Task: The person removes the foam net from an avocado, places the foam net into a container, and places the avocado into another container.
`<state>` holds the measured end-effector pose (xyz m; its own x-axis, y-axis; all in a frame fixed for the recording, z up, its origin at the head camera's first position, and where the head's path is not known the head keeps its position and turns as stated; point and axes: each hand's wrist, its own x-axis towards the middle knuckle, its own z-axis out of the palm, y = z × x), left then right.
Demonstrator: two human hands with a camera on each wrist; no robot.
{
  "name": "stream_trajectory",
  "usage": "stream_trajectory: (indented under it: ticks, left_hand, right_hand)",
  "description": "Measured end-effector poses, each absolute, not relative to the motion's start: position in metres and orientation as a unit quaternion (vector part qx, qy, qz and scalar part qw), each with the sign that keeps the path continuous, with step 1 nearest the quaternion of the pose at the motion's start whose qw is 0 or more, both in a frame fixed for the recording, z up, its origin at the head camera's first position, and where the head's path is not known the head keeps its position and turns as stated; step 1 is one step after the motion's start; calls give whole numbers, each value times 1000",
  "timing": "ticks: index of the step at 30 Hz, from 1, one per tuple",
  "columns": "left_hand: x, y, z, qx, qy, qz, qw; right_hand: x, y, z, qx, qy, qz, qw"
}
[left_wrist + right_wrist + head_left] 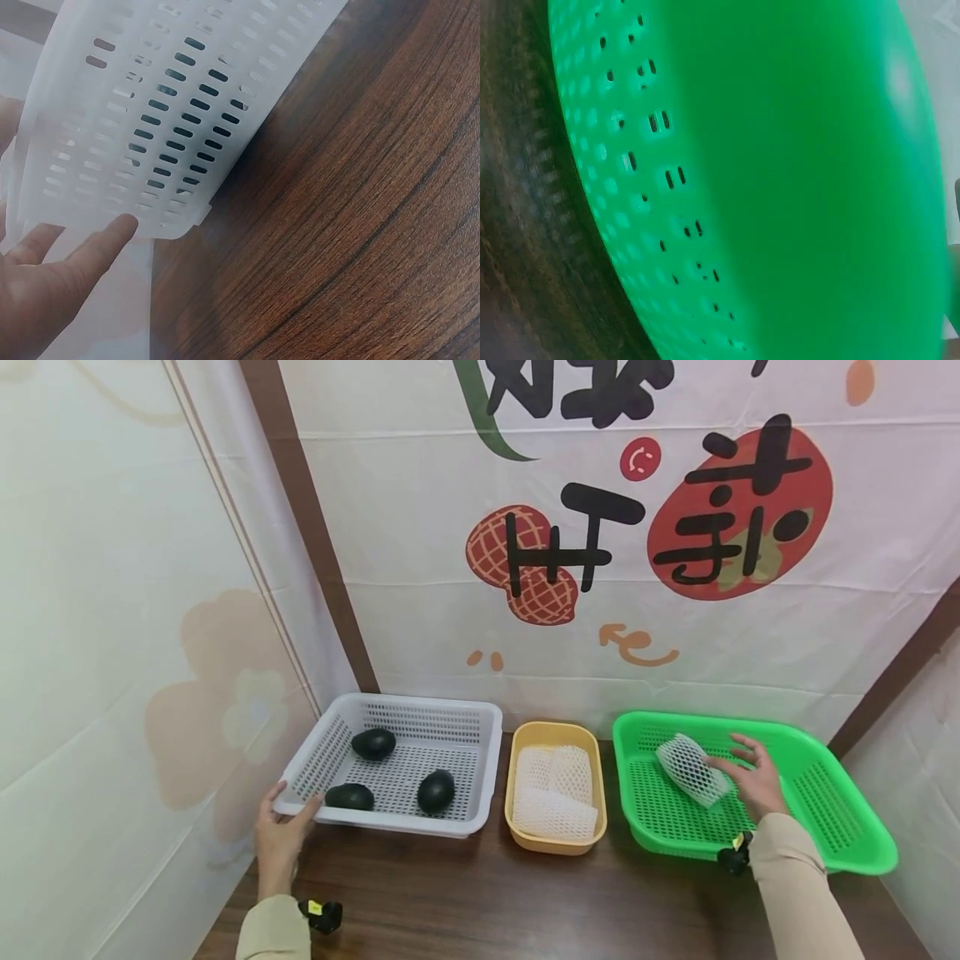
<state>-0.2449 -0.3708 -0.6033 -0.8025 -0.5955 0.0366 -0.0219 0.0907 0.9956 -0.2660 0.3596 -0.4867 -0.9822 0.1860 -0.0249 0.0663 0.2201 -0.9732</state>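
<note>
My left hand [279, 843] grips the near left corner of a white plastic basket [480, 814], thumb and fingers at its rim. In the left wrist view, fingers [105, 244] lie against the slotted wall of the basket [180, 135]. Three dark green avocados [437, 791] lie inside it. Over a green basket [832, 793], my right hand [761, 781] has its fingers spread, the thumb side right at a dark fruit in a white foam net [692, 770]. The right wrist view is filled by the green basket's wall [802, 180], which hides the hand's work.
Between the two baskets stands a small yellow basket [520, 831] with several white foam nets [555, 814]. All rest on a brown wood-grain table [525, 893]. A printed cloth [420, 635] hangs right behind them, with more cloth at both sides.
</note>
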Motion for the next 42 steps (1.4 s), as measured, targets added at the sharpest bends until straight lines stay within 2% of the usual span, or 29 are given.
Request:
stream_trajectory:
  ticks: [7, 12, 20, 31, 37, 42]
  left_hand:
    - [-250, -376, -612, 237, -709, -624, 228]
    - [-251, -377, -614, 236, -708, -625, 231]
    - [-252, -374, -614, 239, -715, -612, 237]
    - [-212, -332, -542, 225, -707, -634, 219]
    - [-214, -335, -544, 229, -697, -645, 217]
    - [-215, -336, -543, 227, -697, -646, 213]
  right_hand:
    - [-267, 364, -489, -117, -776, 620, 11]
    - [-273, 372, -482, -102, -774, 624, -23]
    - [-282, 375, -479, -93, -780, 618, -29]
    - [-286, 375, -492, -108, -808, 572, -87]
    - [-293, 372, -506, -115, -830, 538, -96]
    - [-298, 372, -512, -120, -837, 519, -125]
